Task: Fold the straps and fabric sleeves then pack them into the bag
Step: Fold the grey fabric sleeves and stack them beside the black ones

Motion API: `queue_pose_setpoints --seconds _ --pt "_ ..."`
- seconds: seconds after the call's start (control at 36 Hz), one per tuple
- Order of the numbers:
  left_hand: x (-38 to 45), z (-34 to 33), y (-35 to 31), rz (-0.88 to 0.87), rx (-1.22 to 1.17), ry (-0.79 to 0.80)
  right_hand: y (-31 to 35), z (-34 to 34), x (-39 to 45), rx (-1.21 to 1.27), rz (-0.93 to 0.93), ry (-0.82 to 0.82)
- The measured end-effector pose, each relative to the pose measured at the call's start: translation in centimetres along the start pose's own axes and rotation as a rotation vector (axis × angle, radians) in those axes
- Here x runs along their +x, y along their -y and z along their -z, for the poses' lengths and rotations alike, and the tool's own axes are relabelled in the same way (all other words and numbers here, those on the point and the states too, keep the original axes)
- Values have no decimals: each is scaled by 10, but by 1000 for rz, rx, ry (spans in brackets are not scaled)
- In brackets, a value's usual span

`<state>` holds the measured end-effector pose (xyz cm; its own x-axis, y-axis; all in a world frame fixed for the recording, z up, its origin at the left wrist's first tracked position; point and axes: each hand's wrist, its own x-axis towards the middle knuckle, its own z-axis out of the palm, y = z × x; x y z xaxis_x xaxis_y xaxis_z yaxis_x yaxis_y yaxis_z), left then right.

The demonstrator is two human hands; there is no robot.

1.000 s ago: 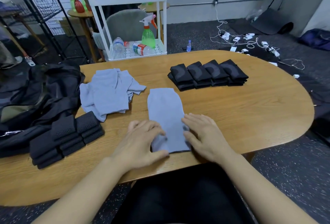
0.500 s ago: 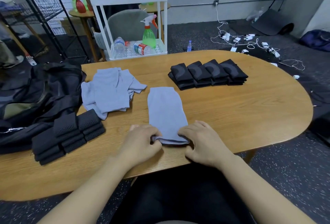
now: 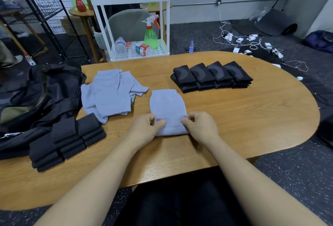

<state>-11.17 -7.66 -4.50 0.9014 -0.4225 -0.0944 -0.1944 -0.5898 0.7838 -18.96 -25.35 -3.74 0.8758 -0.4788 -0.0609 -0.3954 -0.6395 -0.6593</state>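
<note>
The grey sleeve (image 3: 167, 107) at 12 o'clock gets pinched by left hand (image 3: 144, 126) and right hand (image 3: 201, 126), near hem lifted over so it's folded, looks like.

The near end of the flat light-blue fabric sleeve (image 3: 167, 105) is now lifted off the tabletop and folded over onto itself; the left hand (image 3: 144, 126) and right hand (image 3: 201, 125), earlier pressing flat, now pinch that folded edge.

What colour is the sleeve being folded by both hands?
Light blue-grey sleeve, plain, in the head view.
</note>
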Motion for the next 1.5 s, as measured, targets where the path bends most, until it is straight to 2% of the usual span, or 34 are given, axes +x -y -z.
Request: queue_pose_setpoints --seconds 0.08,0.17,0.28,0.39,0.53,0.64,0.72,0.81,0.89,0.97,1.03,1.31,1.5 --pt "4 -11 6 5 29 -144 3 -3 4 -35 -12 -31" --pt "4 -16 7 -38 171 -239 3 -8 5 -111 6 -75" --pt "4 -20 9 -101 368 -322 1 -14 7 -211 31 -114" --pt "-2 -22 12 -160 462 -385 -3 -17 5 -256 79 -162" --pt "-5 -18 17 -177 426 -411 -14 -15 8 -200 46 -217" --pt "-7 -12 13 -173 311 -416 -18 -5 6 -81 29 -262" --pt "-13 -12 7 -217 279 -461 -19 0 -4 -107 169 -359" --pt "-23 -23 -4 -312 260 -431 -14 -5 -12 -299 519 -359" --pt "-30 -38 -18 -370 323 -246 -10 -18 -15 -491 762 -128" --pt "-35 -51 -19 -253 515 -6 -17 -28 -17 -637 732 75" --pt "-38 -55 -14 -192 626 42 -24 -29 -17 -655 663 112" --pt "-46 -47 -5 -173 860 -5 -41 -7 -14 -662 554 183" --pt "-33 -36 -9 -78 947 -103 -28 -12 -35 -678 604 52"
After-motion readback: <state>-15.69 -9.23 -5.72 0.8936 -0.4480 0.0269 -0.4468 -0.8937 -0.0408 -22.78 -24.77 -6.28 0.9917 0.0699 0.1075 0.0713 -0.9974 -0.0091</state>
